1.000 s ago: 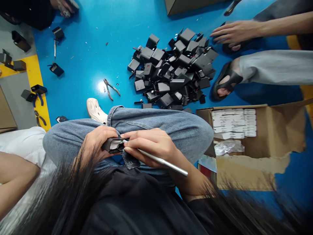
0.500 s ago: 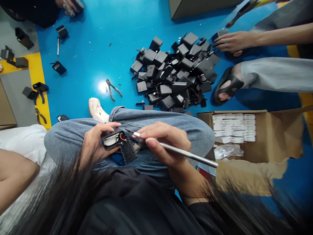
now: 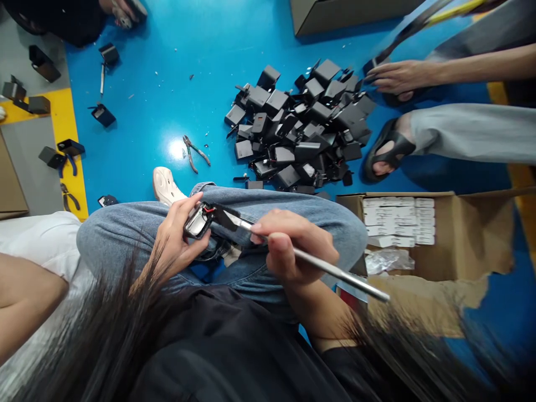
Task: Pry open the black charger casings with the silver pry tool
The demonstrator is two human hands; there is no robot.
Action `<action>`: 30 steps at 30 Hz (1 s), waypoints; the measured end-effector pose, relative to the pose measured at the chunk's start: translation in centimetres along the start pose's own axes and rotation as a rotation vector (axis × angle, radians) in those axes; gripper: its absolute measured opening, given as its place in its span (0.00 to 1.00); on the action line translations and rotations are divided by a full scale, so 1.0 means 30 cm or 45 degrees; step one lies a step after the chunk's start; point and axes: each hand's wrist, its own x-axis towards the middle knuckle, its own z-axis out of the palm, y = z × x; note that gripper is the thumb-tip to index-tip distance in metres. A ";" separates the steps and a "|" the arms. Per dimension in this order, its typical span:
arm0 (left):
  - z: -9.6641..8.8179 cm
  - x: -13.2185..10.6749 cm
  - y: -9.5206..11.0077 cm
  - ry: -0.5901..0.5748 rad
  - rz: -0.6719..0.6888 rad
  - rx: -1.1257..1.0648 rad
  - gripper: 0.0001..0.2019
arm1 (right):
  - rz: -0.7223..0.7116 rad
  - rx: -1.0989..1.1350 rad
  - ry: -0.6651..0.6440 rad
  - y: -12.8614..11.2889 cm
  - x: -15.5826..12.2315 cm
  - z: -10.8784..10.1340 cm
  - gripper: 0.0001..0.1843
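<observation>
My left hand [image 3: 178, 240] is closed round a small black casing [image 3: 200, 220], opened so that a white part and a red wire show inside. My right hand [image 3: 293, 245] grips a long silver rod [image 3: 330, 269]; its tip touches the casing's black lid [image 3: 226, 216], which sticks out to the right. Both hands are held above my lap, over my blue jeans [image 3: 293, 209].
A heap of black casings [image 3: 301, 131] lies on the blue floor ahead, with pliers [image 3: 193, 152] to its left. An open cardboard box [image 3: 456, 234] with white labels stands at my right. Another person's hand [image 3: 397, 77] and sandalled foot [image 3: 387, 148] are beyond it. More casings lie far left.
The casing has been opened and lifted higher. My right hand has slid back along the rod, and the lid now hangs out to the right at the rod's tip.
</observation>
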 end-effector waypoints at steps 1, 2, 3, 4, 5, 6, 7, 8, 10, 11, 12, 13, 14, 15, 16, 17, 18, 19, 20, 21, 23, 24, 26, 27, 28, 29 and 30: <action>0.006 -0.001 0.003 -0.022 -0.034 -0.010 0.30 | -0.062 0.000 0.025 -0.008 0.001 0.007 0.07; 0.012 -0.003 0.005 -0.044 -0.060 -0.022 0.31 | -0.132 0.003 0.035 -0.017 0.003 0.015 0.06; 0.017 -0.005 0.006 -0.055 -0.075 -0.037 0.31 | -0.184 -0.001 0.031 -0.024 0.003 0.025 0.05; 0.022 -0.007 0.006 -0.053 -0.081 -0.054 0.30 | -0.199 -0.023 -0.005 -0.029 0.003 0.035 0.05; 0.027 -0.010 0.006 -0.042 -0.082 -0.071 0.29 | -0.194 -0.057 -0.036 -0.032 0.001 0.046 0.04; 0.033 -0.013 0.005 -0.024 -0.083 -0.085 0.28 | -0.187 -0.096 -0.047 -0.032 -0.001 0.055 0.03; 0.039 -0.017 0.003 0.001 -0.085 -0.093 0.28 | -0.176 -0.138 -0.042 -0.031 -0.005 0.063 0.03; 0.044 -0.021 0.001 0.027 -0.088 -0.093 0.28 | -0.166 -0.178 -0.040 -0.029 -0.009 0.069 0.04; 0.055 -0.028 -0.003 0.064 -0.083 -0.081 0.27 | -0.184 -0.242 -0.055 -0.025 -0.017 0.077 0.05; 0.059 -0.030 -0.005 0.084 -0.075 -0.075 0.27 | -0.201 -0.258 -0.068 -0.024 -0.020 0.078 0.05; 0.063 -0.032 -0.007 0.105 -0.064 -0.067 0.26 | -0.219 -0.267 -0.089 -0.023 -0.023 0.079 0.05; 0.066 -0.033 -0.009 0.125 -0.046 -0.060 0.25 | -0.234 -0.271 -0.114 -0.024 -0.025 0.079 0.05; 0.068 -0.034 -0.010 0.146 -0.024 -0.052 0.24 | -0.246 -0.272 -0.140 -0.025 -0.025 0.079 0.04; 0.071 -0.033 -0.010 0.167 -0.006 -0.040 0.23 | -0.258 -0.274 -0.157 -0.025 -0.025 0.079 0.04; 0.072 -0.033 -0.010 0.186 0.010 -0.023 0.22 | -0.271 -0.277 -0.173 -0.026 -0.025 0.079 0.04; 0.074 -0.033 -0.009 0.205 0.024 -0.002 0.21 | -0.285 -0.285 -0.181 -0.026 -0.025 0.080 0.04; 0.074 -0.033 -0.006 0.220 0.035 0.021 0.20 | -0.300 -0.296 -0.185 -0.025 -0.024 0.081 0.04; 0.075 -0.033 -0.004 0.227 0.039 0.040 0.19 | -0.314 -0.308 -0.184 -0.024 -0.024 0.083 0.04; 0.074 -0.035 0.000 0.230 0.037 0.055 0.19 | -0.327 -0.322 -0.184 -0.023 -0.025 0.085 0.04; 0.074 -0.036 0.003 0.224 0.037 0.067 0.19 | -0.337 -0.337 -0.182 -0.022 -0.026 0.088 0.04; 0.073 -0.040 0.007 0.223 0.035 0.085 0.19 | -0.350 -0.363 -0.178 -0.020 -0.029 0.095 0.03; 0.073 -0.041 0.009 0.229 0.036 0.091 0.19 | -0.359 -0.378 -0.177 -0.020 -0.031 0.098 0.04; 0.072 -0.043 0.009 0.240 0.039 0.108 0.19 | -0.369 -0.418 -0.175 -0.019 -0.033 0.104 0.06; 0.072 -0.043 0.008 0.244 0.037 0.119 0.19 | -0.375 -0.440 -0.174 -0.019 -0.033 0.106 0.07; 0.072 -0.042 0.007 0.249 0.037 0.128 0.20 | -0.381 -0.460 -0.177 -0.019 -0.032 0.108 0.07; 0.073 -0.041 0.006 0.249 0.048 0.136 0.20 | -0.387 -0.471 -0.179 -0.018 -0.032 0.109 0.08; 0.074 -0.039 0.005 0.255 0.064 0.140 0.20 | -0.396 -0.473 -0.183 -0.017 -0.031 0.110 0.08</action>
